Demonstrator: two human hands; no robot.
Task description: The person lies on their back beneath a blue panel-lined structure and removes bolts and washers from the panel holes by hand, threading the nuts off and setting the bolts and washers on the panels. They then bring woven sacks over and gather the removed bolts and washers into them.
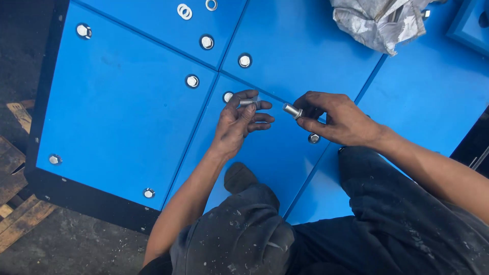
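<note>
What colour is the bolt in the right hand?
Silver metal; the bolt in the right hand shows best in the head view.

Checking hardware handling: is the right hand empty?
No, the right hand pinches a silver bolt at its fingertips, above the blue panel.

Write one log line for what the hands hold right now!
left hand: pinches small bolt | right hand: holds silver bolt | under: blue panel

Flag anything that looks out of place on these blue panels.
Two loose washers lie overlapping near the top edge, unfastened. A crumpled silver bag sits on the blue panels. Nothing looks damaged or spilled.
</note>
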